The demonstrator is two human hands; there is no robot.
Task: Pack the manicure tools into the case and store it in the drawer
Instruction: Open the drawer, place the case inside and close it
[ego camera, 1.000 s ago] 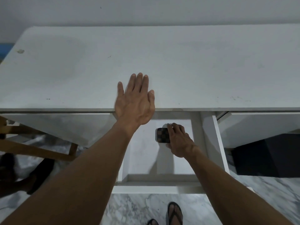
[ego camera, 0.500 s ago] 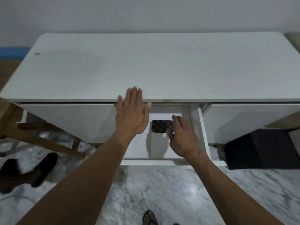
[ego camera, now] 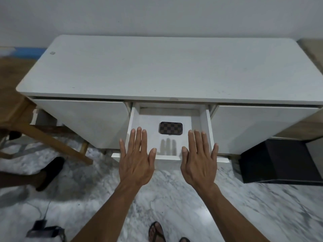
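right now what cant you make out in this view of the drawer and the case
Head view, the only one:
- Inside of the checkered case: its lid is shut, so the tools cannot be seen.
- Drawer front and handle: covered by the left hand and right hand.
- Back of the drawer: shadowed under the desk top.
- Dark item on the floor: cut off by the bottom edge.

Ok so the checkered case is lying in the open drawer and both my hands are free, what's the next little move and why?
Probably push the drawer shut. The checkered case lies flat on the drawer floor, closed and touching nothing. Your left hand and right hand are open and empty, palms down by the front edge, which is pulled out from the cabinet. Closing it looks like the only step left.
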